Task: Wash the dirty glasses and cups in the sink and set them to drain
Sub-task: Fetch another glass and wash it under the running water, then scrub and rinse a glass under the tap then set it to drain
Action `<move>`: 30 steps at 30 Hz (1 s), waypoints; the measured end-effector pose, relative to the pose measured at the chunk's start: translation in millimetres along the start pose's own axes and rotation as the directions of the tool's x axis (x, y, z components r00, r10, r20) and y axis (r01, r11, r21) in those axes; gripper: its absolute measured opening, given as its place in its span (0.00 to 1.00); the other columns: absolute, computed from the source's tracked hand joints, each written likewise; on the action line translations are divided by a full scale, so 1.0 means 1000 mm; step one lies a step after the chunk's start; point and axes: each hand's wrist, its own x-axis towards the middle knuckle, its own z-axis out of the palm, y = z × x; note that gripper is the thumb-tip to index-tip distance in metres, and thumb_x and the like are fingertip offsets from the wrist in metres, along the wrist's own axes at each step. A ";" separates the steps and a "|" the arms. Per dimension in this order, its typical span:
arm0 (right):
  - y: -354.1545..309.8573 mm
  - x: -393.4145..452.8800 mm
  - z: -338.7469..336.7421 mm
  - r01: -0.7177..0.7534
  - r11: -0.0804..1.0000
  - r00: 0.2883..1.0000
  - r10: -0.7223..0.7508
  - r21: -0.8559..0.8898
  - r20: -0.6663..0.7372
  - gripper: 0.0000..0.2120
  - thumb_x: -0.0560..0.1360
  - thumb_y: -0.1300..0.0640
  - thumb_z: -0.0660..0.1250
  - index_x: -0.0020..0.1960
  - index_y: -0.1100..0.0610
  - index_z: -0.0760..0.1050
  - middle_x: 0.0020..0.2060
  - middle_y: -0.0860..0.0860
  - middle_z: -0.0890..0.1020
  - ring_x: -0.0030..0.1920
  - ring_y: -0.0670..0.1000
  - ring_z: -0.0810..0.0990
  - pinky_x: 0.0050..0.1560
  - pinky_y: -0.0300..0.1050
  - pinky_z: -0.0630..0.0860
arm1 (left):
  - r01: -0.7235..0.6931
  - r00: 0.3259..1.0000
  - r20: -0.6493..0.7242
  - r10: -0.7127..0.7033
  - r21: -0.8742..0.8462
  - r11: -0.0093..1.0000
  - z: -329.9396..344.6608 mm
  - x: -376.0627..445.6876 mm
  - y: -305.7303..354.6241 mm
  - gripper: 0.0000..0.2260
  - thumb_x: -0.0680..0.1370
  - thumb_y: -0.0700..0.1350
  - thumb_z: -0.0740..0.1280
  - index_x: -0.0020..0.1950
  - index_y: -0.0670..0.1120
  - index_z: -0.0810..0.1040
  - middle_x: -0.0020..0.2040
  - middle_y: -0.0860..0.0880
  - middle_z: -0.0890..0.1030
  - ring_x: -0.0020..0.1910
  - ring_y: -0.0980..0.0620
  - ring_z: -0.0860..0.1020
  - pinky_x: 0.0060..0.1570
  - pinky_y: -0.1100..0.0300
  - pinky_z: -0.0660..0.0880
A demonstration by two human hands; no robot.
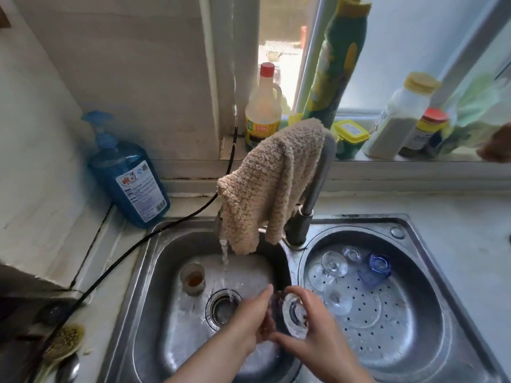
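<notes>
Over the left sink basin (154, 286), both my hands hold one clear glass (294, 313) lying on its side. My right hand (309, 335) curls round its base end. My left hand (249, 319) has its fingers at the rim end, partly hidden behind the glass. Water runs from the tap (224, 252) into the basin, just left of my hands. A small glass with brown residue (192, 278) stands upright in the basin's far left. In the right basin, a perforated drain tray (387, 313) carries several upturned clear glasses (333, 264) and a blue cup (376, 268).
A beige cloth (271, 183) hangs over the tap's neck. A blue soap bottle (127, 175) stands at the back left with a black cable (132, 247) running past it. Bottles and jars (262, 106) line the windowsill. A brush (62, 344) lies on the left counter.
</notes>
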 end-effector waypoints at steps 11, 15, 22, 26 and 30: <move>0.110 -0.020 -0.103 -0.465 0.884 0.791 0.435 0.039 -0.431 0.37 0.57 0.42 0.80 0.61 0.52 0.71 0.55 0.50 0.79 0.55 0.52 0.78 0.55 0.47 0.73 | -0.433 0.845 0.305 0.439 0.872 0.228 0.098 0.018 0.009 0.24 0.78 0.53 0.64 0.72 0.47 0.68 0.71 0.45 0.68 0.72 0.47 0.64 0.71 0.60 0.59; 0.151 0.015 -0.096 -0.541 0.840 0.797 0.493 -0.049 -0.348 0.39 0.62 0.43 0.78 0.67 0.53 0.66 0.64 0.51 0.74 0.62 0.53 0.74 0.57 0.47 0.72 | -0.279 0.917 0.271 0.294 0.960 -0.013 0.099 0.033 -0.002 0.40 0.76 0.55 0.66 0.79 0.42 0.48 0.78 0.39 0.43 0.77 0.43 0.40 0.75 0.56 0.45; 0.196 0.057 -0.070 -0.545 0.782 0.838 0.519 -0.303 -0.167 0.38 0.69 0.41 0.70 0.72 0.52 0.59 0.68 0.51 0.67 0.65 0.53 0.71 0.54 0.49 0.74 | -0.212 0.948 0.228 0.222 0.973 -0.093 0.096 0.054 -0.001 0.43 0.77 0.56 0.65 0.78 0.38 0.41 0.79 0.43 0.40 0.78 0.50 0.40 0.75 0.59 0.48; 0.210 0.064 -0.064 -0.526 0.770 0.847 0.512 -0.360 -0.142 0.37 0.70 0.42 0.70 0.72 0.54 0.58 0.68 0.54 0.66 0.65 0.56 0.71 0.55 0.49 0.74 | -0.238 0.939 0.250 0.234 0.968 -0.080 0.091 0.061 -0.006 0.43 0.78 0.55 0.64 0.78 0.38 0.40 0.78 0.43 0.39 0.78 0.50 0.40 0.75 0.59 0.46; 0.209 0.063 -0.064 -0.535 0.764 0.840 0.525 -0.360 -0.134 0.38 0.71 0.42 0.69 0.73 0.54 0.57 0.70 0.53 0.64 0.68 0.55 0.68 0.58 0.50 0.73 | -0.256 0.933 0.255 0.256 0.966 -0.028 0.090 0.062 -0.010 0.41 0.79 0.55 0.63 0.78 0.39 0.39 0.78 0.44 0.38 0.77 0.50 0.39 0.76 0.60 0.45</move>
